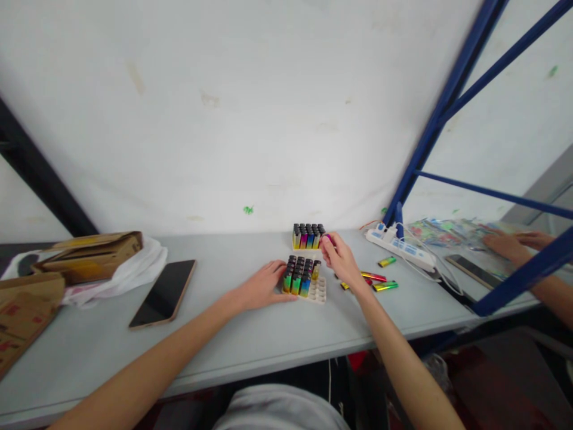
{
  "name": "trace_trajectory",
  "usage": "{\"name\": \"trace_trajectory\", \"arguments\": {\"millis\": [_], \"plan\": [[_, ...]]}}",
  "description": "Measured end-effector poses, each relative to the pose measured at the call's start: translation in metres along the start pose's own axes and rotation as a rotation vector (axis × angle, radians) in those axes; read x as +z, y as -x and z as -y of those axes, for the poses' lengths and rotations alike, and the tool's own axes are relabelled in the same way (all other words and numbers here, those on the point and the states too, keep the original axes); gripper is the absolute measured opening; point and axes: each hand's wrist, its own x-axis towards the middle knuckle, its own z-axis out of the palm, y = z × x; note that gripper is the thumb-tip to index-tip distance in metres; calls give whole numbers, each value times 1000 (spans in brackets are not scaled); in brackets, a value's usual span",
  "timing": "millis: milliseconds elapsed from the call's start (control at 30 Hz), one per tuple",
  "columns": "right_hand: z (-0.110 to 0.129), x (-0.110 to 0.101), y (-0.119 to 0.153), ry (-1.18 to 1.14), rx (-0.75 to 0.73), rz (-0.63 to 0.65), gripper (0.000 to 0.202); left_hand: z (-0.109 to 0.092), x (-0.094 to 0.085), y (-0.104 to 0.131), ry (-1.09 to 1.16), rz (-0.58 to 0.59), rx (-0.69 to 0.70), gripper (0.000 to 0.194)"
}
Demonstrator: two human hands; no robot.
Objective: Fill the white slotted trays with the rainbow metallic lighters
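In the head view my left hand holds the left side of a white holder tray, thumb along its front edge and fingers at the back left corner. Several upright metallic rainbow lighters with black tops fill the tray's left part. One gold lighter stands beside them, and bare round sockets show at the right. Above and right of the tray, my right hand pinches a small magenta lighter, mostly hidden by the fingers. Behind stands a second block of upright lighters.
Loose lighters lie right of my right wrist, near a white power strip. At left are a black phone and cardboard boxes on white plastic. Past the blue frame, another person's hands rest over plastic packaging.
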Motion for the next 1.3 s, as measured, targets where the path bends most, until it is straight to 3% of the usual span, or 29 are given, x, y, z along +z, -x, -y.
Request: {"name": "trace_trajectory", "arguments": {"millis": [300, 500, 667, 1000, 1300], "plan": [[39, -34, 9, 246, -186, 230, 37, -1, -1, 0, 20, 7, -8, 76], [42, -44, 10, 419, -192, 404, 33, 2, 1, 0, 17, -8, 2, 74], [39, -43, 10, 493, -96, 538, 32, 3, 3, 0, 3, 2, 6, 74], [43, -39, 11, 466, -34, 539, 21, 0, 2, -1, -4, 3, -11, 73], [41, -41, 11, 521, -110, 490, 20, 0, 1, -1, -6, 4, 6, 72]]}}
